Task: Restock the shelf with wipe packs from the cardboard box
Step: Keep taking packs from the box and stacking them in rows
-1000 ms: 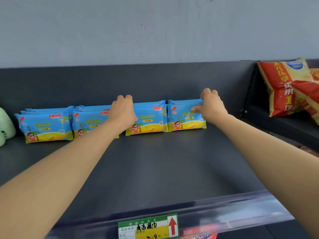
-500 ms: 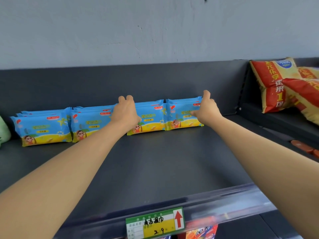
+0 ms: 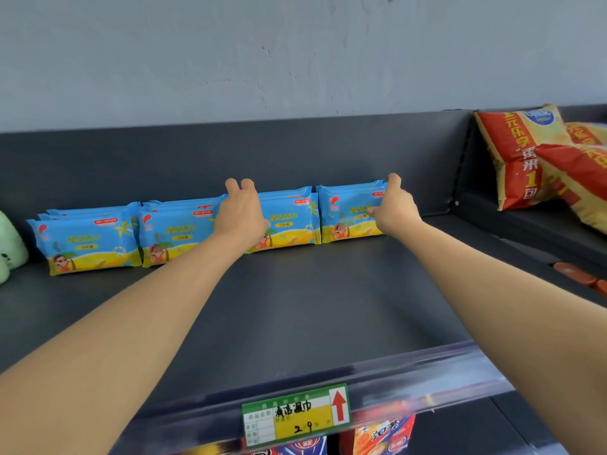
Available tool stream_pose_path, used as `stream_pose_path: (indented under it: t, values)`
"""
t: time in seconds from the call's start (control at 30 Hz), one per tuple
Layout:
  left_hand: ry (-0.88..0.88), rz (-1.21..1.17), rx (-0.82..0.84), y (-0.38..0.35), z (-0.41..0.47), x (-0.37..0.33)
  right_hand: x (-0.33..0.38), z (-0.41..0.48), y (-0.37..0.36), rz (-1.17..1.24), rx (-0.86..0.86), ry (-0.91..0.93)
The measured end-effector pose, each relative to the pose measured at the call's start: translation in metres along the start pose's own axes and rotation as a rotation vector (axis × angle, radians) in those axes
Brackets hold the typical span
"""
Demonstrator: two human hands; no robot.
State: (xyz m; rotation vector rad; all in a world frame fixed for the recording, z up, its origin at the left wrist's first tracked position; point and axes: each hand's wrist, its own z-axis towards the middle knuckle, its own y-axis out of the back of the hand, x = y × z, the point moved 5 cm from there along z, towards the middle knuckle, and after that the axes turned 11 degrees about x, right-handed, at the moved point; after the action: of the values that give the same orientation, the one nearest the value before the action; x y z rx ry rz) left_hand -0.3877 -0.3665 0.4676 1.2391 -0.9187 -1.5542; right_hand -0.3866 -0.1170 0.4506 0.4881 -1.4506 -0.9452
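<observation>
- price tag [image 3: 295, 415] is clipped to the rail [image 3: 427, 366] at the front edge; snack packets are glimpsed below it.
- shelf [image 3: 295, 307] is crossed by both forearms, stretched to the back.
- left hand [image 3: 241, 215] is laid on the row where the second and third stacks meet. Two fingers [image 3: 231, 186] stick up fairly straight past the top edges. The thumb is hidden and no closed grip is seen.
- right hand [image 3: 395, 208] is set on the right end of the fourth stack [image 3: 348, 218], thumb flat on its face, index straight up at the corner; nothing is clamped as far as shown.
- wipe packs [image 3: 92, 238] are stood on edge in four stacks, faces forward, long axes left-right, along the back panel. They lie dead ahead of the fingers, touching them. The right hand is nearer the row's right end.
- judged: the row is being squared up. The next load needs the box, which is not in view.
- green thing [image 3: 10, 244] sits just beside the first stack. Snack bags [image 3: 525, 152] lie past the divider, well apart. Nothing is seen blocking a pull-back.
</observation>
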Motion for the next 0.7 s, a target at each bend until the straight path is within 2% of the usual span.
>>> stream_pose_path:
  t: [0.23,0.33,0.5,0.7]
  values:
    - [-0.066,0.065,-0.07,0.009,-0.014,-0.01,0.008,-0.009,0.012,-0.107,-0.128,0.046]
    - [-0.131,0.059,-0.05,0.018,-0.022,-0.023,0.014,-0.013,0.022,-0.094,-0.17,0.109]
    - [-0.306,0.029,0.017,0.03,-0.034,-0.065,0.012,-0.027,0.04,-0.019,-0.178,0.147]
    - [-0.592,-0.069,0.121,0.027,-0.066,-0.151,-0.023,-0.087,0.072,0.015,-0.273,0.082]
